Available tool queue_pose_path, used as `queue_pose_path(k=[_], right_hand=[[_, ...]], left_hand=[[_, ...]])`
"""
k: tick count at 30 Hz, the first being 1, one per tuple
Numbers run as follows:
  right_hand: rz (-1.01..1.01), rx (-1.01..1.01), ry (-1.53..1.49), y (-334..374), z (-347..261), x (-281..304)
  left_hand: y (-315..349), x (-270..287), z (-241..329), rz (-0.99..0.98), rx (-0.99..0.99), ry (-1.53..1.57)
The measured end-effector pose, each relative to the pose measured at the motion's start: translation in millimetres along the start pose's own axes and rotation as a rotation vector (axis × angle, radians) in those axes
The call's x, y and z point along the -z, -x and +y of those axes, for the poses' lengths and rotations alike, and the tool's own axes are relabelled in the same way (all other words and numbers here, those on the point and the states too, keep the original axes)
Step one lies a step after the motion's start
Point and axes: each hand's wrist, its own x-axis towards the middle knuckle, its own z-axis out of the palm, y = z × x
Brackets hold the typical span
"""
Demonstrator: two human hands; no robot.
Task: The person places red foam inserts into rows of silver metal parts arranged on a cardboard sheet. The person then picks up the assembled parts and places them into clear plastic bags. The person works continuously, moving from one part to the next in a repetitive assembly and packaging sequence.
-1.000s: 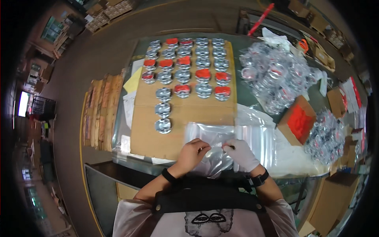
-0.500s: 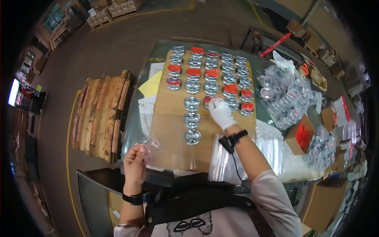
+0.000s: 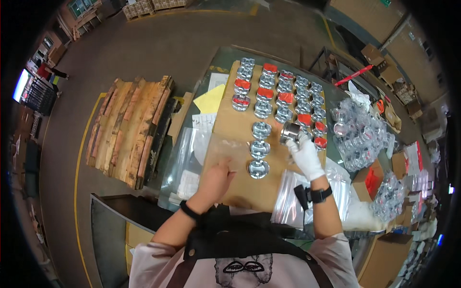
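My right hand [image 3: 306, 156], in a white glove, is closed round a silver piston [image 3: 290, 133] with dark grooves near its top, lifted above the cardboard and tilted on its side. Bare and bent at the fingers, my left hand [image 3: 218, 181] pinches a clear plastic bag [image 3: 229, 150] whose film spreads over the cardboard; its fingertips are partly hidden. Between the hands, a short column of pistons [image 3: 260, 150] stands on the cardboard sheet [image 3: 230, 126]. Beyond them are more rows of pistons [image 3: 263, 110], some topped with red pieces [image 3: 265, 94].
Flat clear bags [image 3: 288, 199] lie at the table's near edge. Bagged pistons [image 3: 357, 129] are heaped at the right, by an open carton [image 3: 367, 180] with red contents. Papers and a yellow sheet [image 3: 210, 99] lie left. A wooden pallet [image 3: 129, 129] stands beyond the table's left side.
My right hand has lifted a piston from the rows and brought it nearer. My left hand has moved right and inward over the cardboard with the bag. The view has shifted.
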Motion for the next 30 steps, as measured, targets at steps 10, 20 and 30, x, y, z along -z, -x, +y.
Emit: queue_pose_path(k=[10,20,30], right_hand=[[-0.304,0.205,0.487,94,11,-173],[-0.287,-0.347,-0.524,51,-14,-178],[-0.355,-0.177,-0.246,69,-19,-157]], left_hand=[[38,-54,-75,0.288,0.432,0.511],[76,-17,9,0.262,-0.067,0.331],[57,9,-26,0.145,-0.026,0.059]])
